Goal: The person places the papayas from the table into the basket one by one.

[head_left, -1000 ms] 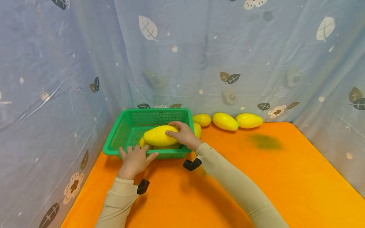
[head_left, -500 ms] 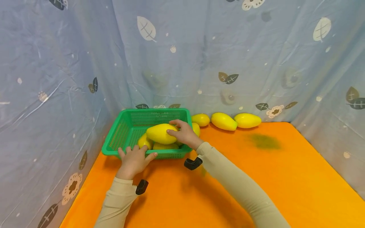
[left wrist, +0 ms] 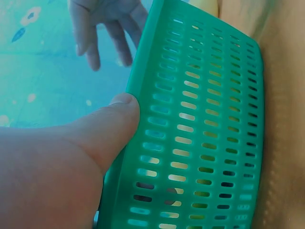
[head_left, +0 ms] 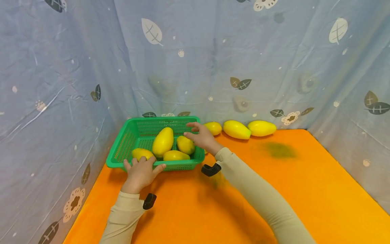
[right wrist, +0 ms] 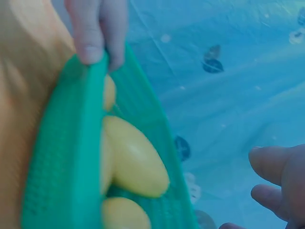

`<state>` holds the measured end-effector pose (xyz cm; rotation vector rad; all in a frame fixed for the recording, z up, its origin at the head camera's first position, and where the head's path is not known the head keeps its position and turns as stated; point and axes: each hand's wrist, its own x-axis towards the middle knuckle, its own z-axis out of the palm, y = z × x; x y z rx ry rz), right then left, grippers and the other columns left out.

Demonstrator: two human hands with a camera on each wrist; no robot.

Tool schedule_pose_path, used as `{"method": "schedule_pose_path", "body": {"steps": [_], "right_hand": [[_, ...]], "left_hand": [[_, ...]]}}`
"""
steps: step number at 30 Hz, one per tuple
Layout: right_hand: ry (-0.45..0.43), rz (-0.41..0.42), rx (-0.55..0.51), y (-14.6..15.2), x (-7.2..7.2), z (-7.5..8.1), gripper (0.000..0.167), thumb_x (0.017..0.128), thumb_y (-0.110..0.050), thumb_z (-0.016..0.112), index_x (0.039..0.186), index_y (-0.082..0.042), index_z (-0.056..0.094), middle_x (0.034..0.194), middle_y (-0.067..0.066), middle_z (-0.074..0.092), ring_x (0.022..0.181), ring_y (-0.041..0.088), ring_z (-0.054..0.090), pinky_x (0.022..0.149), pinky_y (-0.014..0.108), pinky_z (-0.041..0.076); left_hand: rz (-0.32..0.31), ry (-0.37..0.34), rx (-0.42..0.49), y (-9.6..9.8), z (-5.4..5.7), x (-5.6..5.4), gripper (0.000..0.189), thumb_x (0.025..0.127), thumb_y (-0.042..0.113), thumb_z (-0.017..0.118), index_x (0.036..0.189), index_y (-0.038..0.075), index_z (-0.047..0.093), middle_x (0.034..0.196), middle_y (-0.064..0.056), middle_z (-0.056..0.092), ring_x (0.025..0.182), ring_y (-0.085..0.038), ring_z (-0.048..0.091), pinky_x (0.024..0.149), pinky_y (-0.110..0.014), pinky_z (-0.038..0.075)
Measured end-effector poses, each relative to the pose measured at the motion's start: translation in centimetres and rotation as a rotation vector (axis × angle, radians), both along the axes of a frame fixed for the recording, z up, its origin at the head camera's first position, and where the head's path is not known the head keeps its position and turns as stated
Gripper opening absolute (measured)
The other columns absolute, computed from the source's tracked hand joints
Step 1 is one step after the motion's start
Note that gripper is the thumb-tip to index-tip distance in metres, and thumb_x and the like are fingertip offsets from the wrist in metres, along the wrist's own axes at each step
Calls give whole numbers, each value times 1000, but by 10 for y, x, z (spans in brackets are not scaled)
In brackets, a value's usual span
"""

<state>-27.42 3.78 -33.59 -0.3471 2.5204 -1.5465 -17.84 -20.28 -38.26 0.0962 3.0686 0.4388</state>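
A green plastic basket (head_left: 178, 163) with slotted walls holds several yellow mango-like fruits. My left hand (head_left: 139, 176) grips its near rim, fingers over the inside and thumb (left wrist: 116, 119) against the outer side. The largest fruit (head_left: 163, 142) leans lengthwise in the basket's middle. Around it lie a fruit (head_left: 142, 154) by my left fingers, one (head_left: 176, 156) along the near wall and another (head_left: 186, 145) at the right. My right hand (head_left: 204, 138) hovers over the basket's right rim with nothing held, its fingers (right wrist: 267, 164) spread apart and off the fruit.
Behind and right of the basket, yellow fruits (head_left: 236, 129) line up along the back of the orange table (head_left: 274, 193). A patterned blue-grey curtain (head_left: 189, 67) encloses the back and sides. Each wrist carries a black device (head_left: 149, 201).
My right hand has let go of the large yellow fruit, which now rests in the basket, and has drawn back to the right. The left hand keeps its hold on the rim.
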Motion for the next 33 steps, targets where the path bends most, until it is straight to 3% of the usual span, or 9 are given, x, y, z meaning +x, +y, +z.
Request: {"method": "schedule_pose_path", "body": {"steps": [4, 9, 17, 21, 26, 33], "right_hand": [[-31, -15, -91, 16, -8, 15, 52, 104, -28, 62, 152, -18, 46, 159, 19, 40, 135, 39, 54, 102, 53, 54], [-30, -65, -120, 40, -16, 30, 53, 105, -29, 59, 154, -17, 43, 161, 19, 37, 140, 40, 50, 106, 55, 51], [-23, -149, -115, 74, -27, 27, 57, 105, -32, 58, 157, -16, 40, 161, 20, 37, 143, 37, 47, 108, 53, 51], [-52, -168, -138, 83, -33, 9, 59, 106, -31, 56, 159, -13, 36, 161, 22, 37, 143, 39, 46, 106, 55, 51], [-140, -190, -145, 79, -41, -30, 62, 106, -31, 56, 161, -14, 32, 162, 22, 35, 146, 40, 42, 108, 59, 49], [-122, -201, -20, 63, -45, -77, 64, 104, -28, 59, 160, -8, 33, 158, 22, 41, 136, 42, 51, 97, 53, 55]], "left_hand": [[4, 5, -6, -1, 3, 1, 63, 102, 54, 54, 145, 8, 56, 135, -31, 56, 127, -64, 40, 108, -86, 3], [9, 8, -16, -4, 7, 2, 64, 102, 55, 53, 145, 8, 56, 136, -30, 56, 126, -63, 42, 108, -87, 5], [19, 5, -29, -9, 8, 2, 63, 102, 55, 54, 145, 8, 56, 136, -30, 56, 126, -62, 42, 107, -87, 5], [15, 5, -42, -9, 7, 2, 64, 102, 56, 53, 145, 9, 56, 136, -30, 56, 126, -62, 43, 108, -87, 6], [10, 12, -37, -7, 4, 3, 63, 102, 55, 53, 145, 9, 56, 136, -30, 56, 126, -64, 42, 108, -87, 5], [-1, 29, -36, 3, -2, 2, 63, 101, 57, 53, 144, 11, 58, 135, -28, 58, 125, -63, 44, 109, -87, 6]]}}
